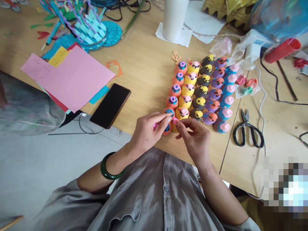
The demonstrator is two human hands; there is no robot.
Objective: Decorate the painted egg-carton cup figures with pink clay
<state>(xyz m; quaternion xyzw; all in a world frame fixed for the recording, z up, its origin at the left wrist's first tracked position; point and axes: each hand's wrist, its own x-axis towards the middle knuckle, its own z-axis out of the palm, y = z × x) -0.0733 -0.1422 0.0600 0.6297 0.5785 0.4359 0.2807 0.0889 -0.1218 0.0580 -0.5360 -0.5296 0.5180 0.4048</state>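
Observation:
My right hand (193, 136) pinches a small pink clay ring (175, 121) between thumb and fingertips. In my left hand (149, 130), a bit of brighter pink clay (156, 125) shows between the curled fingers and thumb. Both hands meet over the near end of a block of egg-shaped clay figures. Closest to them are the orange figures with blue tops (167, 128), partly covered by my left fingers. Orange figures farther back carry pink rings on blue (176, 88). Beside them run rows of yellow figures (188, 90), black figures (201, 92), purple figures (215, 94) and blue figures with pink tops (227, 101).
Black-handled scissors (247, 128) lie right of the figures, near a grey cable. A phone (110, 106) and pink paper sheets (77, 77) are on the left. Behind stand a white cup (175, 21), a woven blue paper craft (90, 27) and a power strip (256, 40).

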